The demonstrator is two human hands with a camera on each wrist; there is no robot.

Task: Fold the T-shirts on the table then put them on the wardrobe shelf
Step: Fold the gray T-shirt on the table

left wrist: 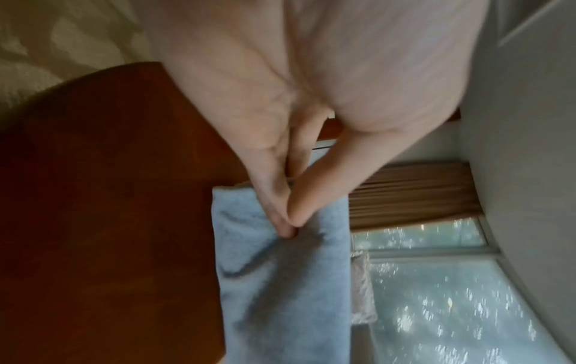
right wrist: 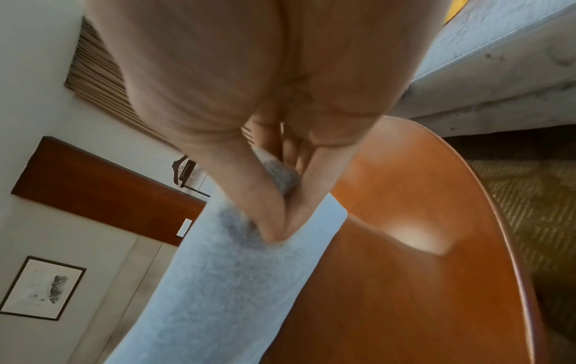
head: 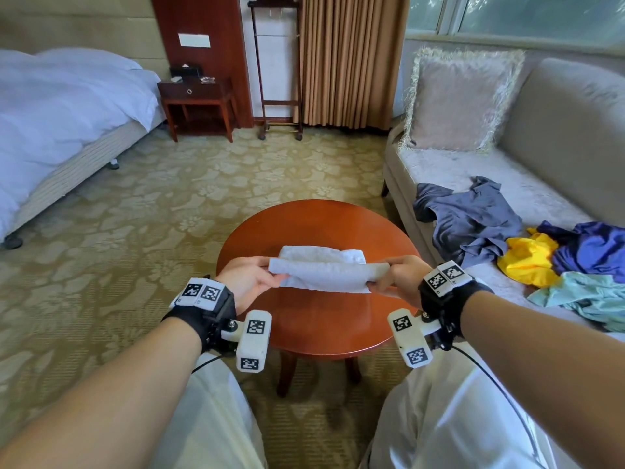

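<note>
Two hands, one white cloth (head: 324, 273), lower centre.
Cloth ends pinched by left hand (head: 248, 280) and right hand (head: 402, 280) over round table (head: 321, 319).

Folded white terry cloth (head: 324, 274) held over round reddish wooden table (head: 318, 319), betw. left hand (head: 248, 280) & right hand (head: 402, 279), each at one end. Behind it, second folded white cloth (head: 321, 253) on table. Heap of crumpled coloured T-shirts (head: 527, 245) on beige sofa (head: 558, 137), right of table. White-sheeted bed (head: 61, 123) far left.
</note>
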